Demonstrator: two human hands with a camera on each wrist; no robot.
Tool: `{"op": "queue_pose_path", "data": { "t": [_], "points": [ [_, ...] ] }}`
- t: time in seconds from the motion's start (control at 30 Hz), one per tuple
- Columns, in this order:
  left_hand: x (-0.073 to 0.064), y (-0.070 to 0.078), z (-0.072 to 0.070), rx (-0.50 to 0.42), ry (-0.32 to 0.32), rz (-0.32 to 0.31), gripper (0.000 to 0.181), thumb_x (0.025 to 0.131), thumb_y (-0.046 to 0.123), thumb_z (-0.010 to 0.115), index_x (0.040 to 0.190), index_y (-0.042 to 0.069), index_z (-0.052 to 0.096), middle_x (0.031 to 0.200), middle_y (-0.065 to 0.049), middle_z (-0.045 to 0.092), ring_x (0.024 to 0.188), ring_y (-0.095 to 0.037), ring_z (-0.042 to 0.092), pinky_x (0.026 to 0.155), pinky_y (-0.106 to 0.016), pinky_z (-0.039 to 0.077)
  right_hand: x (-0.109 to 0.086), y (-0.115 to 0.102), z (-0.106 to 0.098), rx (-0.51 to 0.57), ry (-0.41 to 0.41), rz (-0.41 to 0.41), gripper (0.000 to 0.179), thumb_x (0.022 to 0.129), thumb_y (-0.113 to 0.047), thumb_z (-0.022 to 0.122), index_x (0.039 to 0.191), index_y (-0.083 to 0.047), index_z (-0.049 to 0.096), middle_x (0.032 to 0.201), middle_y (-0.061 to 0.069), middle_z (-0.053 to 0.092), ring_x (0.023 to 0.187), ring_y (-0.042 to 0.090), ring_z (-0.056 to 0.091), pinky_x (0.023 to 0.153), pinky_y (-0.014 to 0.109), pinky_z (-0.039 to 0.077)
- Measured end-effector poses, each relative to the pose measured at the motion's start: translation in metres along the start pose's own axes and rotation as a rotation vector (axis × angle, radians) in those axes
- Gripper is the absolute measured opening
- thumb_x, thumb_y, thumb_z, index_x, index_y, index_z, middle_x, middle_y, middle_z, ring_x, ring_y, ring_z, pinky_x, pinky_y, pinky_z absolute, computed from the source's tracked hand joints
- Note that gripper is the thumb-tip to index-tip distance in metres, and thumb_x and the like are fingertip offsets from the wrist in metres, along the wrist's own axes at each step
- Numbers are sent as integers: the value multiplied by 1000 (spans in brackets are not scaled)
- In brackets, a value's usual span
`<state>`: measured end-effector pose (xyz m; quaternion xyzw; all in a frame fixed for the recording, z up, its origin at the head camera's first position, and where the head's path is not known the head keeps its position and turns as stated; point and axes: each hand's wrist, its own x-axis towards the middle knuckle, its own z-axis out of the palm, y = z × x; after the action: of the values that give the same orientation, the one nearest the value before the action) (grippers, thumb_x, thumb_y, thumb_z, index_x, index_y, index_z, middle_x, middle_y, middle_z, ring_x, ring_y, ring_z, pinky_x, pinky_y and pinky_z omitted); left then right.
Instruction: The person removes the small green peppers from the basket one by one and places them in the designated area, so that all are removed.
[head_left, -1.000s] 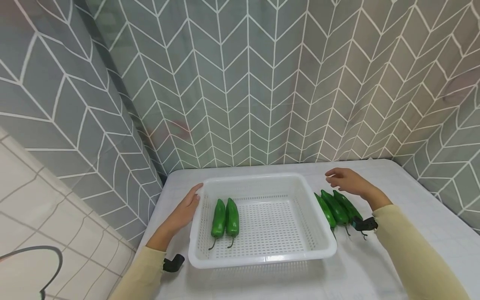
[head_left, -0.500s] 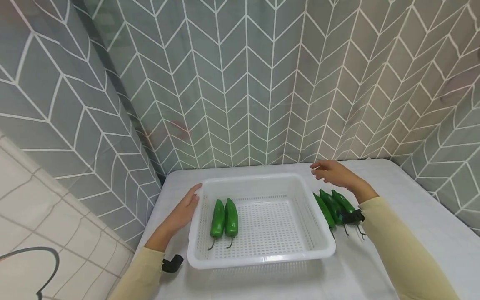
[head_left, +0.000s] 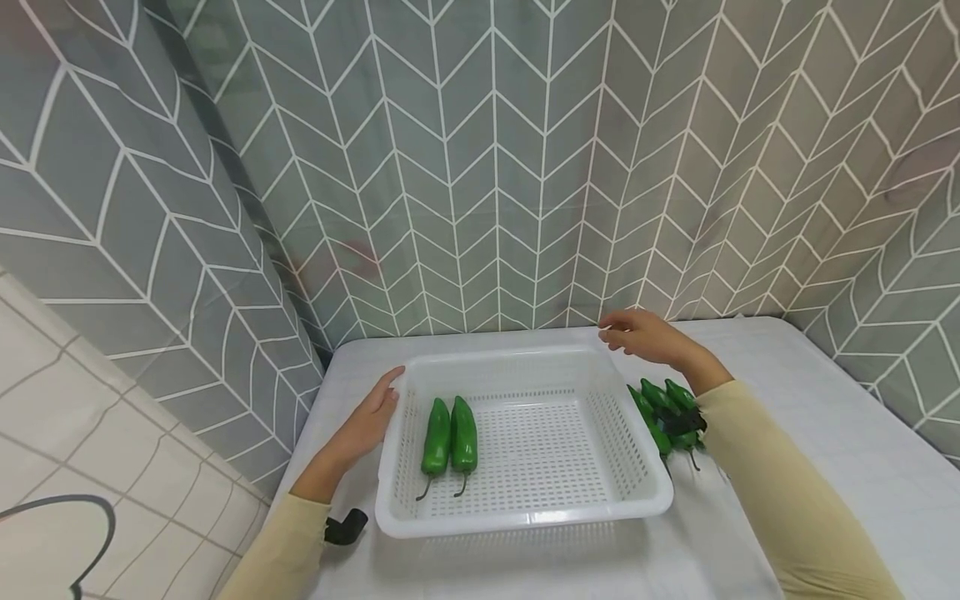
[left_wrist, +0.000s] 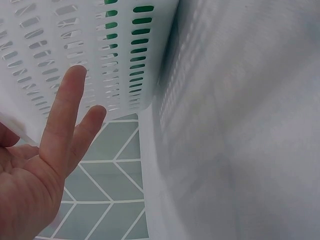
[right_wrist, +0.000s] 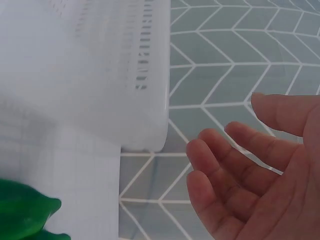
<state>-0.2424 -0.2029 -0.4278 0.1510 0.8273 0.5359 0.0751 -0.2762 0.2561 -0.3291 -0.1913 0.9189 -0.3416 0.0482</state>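
A white perforated plastic basket [head_left: 528, 454] stands on the table, holding two long green peppers side by side: the left pepper [head_left: 437, 442] and the right pepper [head_left: 464, 437]. My left hand [head_left: 367, 423] rests against the basket's left side, and the left wrist view shows straight fingers [left_wrist: 62, 117] along the slotted wall. Above the basket's back right corner hovers my right hand [head_left: 643, 336]. It holds nothing, and in the right wrist view its fingers [right_wrist: 202, 155] are loosely bent, apart from the basket. Several more green peppers [head_left: 649, 423] lie on the table just right of the basket, partly hidden by the right wrist.
A white cloth covers the table [head_left: 810, 417]. Behind it hangs a grey curtain [head_left: 517, 208] with white chevron lines, continuing along both sides. White tiles [head_left: 112, 467] show at the lower left. Each wrist wears a black camera mount [head_left: 347, 527].
My right hand has moved left and slightly away from me, from above the loose peppers to the basket's back right corner. The left hand, basket and peppers stay put.
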Motion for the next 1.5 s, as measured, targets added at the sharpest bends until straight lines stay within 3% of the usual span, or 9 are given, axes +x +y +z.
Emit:
{"op": "queue_pose_path", "data": {
  "t": [0.13,0.7,1.0,1.5],
  "points": [
    [-1,2,0,-3,4,-9,52,114,23,25,162,9,13,148,-25,46,129,-39,54,112,-60,35,6,-4,3,-2,-13,-5,45,107,-21,55,138,11,52,122,27,65,109,39,64,95,55,52],
    [-2,2,0,-1,13,-11,52,114,24,25,163,11,13,149,-25,45,129,-39,54,112,-59,36,26,-30,20,-33,-51,-54,39,105,-20,57,133,7,57,111,17,69,103,36,66,90,52,55],
    [-2,3,0,9,9,-14,51,114,24,24,162,10,13,146,-25,47,125,-38,57,110,-59,39,41,-42,40,-5,-105,-139,37,104,-15,57,130,11,59,114,22,70,99,32,70,85,46,58],
    [-2,2,1,-17,2,6,52,114,23,26,162,9,14,147,-26,46,128,-40,55,110,-59,38,62,-72,87,6,-247,-91,34,103,-19,60,127,5,63,105,10,73,94,23,70,84,38,58]
  ]
}}
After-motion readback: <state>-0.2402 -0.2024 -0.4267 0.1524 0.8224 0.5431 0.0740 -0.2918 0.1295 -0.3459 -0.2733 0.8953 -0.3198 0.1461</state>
